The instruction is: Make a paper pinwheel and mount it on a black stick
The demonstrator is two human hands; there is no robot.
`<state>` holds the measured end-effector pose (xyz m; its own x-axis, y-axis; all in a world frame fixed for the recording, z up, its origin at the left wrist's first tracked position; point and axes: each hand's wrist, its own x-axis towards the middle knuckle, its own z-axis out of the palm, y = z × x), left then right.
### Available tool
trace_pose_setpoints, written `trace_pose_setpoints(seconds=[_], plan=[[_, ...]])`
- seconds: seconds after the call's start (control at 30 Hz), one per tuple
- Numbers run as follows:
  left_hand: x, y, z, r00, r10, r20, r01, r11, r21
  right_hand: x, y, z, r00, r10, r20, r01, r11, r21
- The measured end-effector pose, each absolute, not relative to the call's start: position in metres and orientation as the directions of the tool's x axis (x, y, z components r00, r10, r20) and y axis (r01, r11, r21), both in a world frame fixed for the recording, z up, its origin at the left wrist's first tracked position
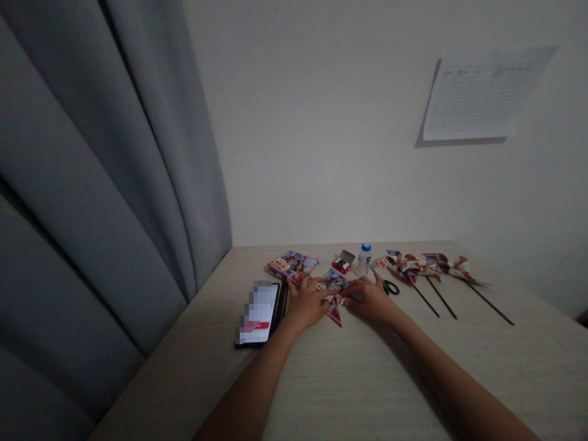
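Note:
A cut, colourful printed paper (335,281) lies on the table between my hands, its dark red pointed flap (334,312) sticking out toward me. My left hand (309,302) rests at its left side, fingers spread, with the fingertips reaching over onto it. At the right edge of the same paper, the fingers of my right hand (369,296) are bent together and grip it. Part of the paper is hidden under the fingers.
Left of my hands are a phone (258,315) in an open case and a stack of printed sheets (293,264). Behind stand a small red box (342,264) and a blue-capped glue bottle (364,260). Black-handled scissors (391,287) and several paper pinwheels (420,267) on dark sticks lie right.

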<state>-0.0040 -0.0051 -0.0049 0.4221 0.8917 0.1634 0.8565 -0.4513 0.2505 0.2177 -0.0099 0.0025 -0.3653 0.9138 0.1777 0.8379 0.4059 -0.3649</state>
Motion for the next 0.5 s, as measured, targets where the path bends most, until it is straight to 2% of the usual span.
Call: trace_pose_setpoints(seconds=[0.3,0.5], plan=[[-0.0058,-0.0031,-0.0083,0.439,0.882,0.170,0.856,-0.468,0.217,0.2191,-0.0081,-0.0008,-0.364,0.912,0.191,0.825,0.411,-0.389],[-0.0041,0.0001,-0.0132,0.393,0.906,0.158,0.860,-0.423,0.287,0.2193,-0.0086,-0.0005,-0.363,0.913,0.186,0.821,0.408,-0.400]])
